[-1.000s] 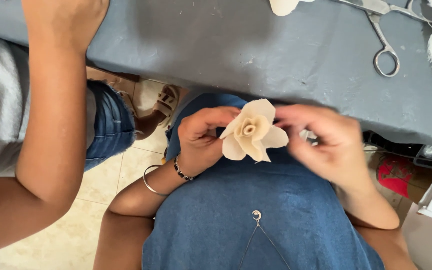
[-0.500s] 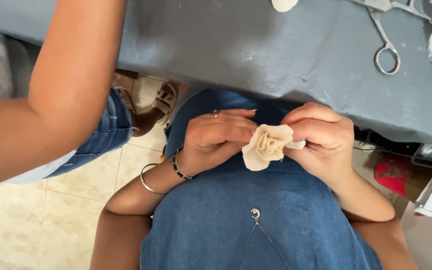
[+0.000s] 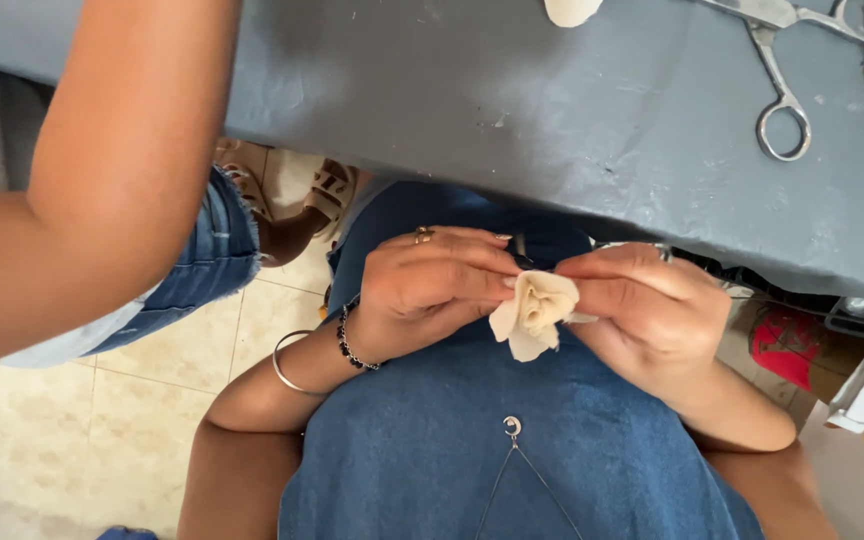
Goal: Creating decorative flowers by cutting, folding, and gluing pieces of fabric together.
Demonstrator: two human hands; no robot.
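A small cream fabric flower [image 3: 534,313] is pinched between both my hands, over my lap in blue denim. My left hand [image 3: 430,285], with a ring and two bracelets at the wrist, presses its fingertips onto the flower's left side. My right hand [image 3: 652,305] grips the flower from the right, fingers curled around its petals. The petals are squeezed together into a tight bunch.
A grey-blue table [image 3: 512,100] spans the top, with metal scissors [image 3: 782,100] at the upper right and a cream fabric scrap [image 3: 570,10] at the top edge. Another person's arm [image 3: 102,200] and denim shorts fill the left. Tiled floor lies below; boxes sit at the right.
The flower was open with spread petals a second ago; now both hands have closed in and squeezed it smaller. The other person's arm has swung further across the left.
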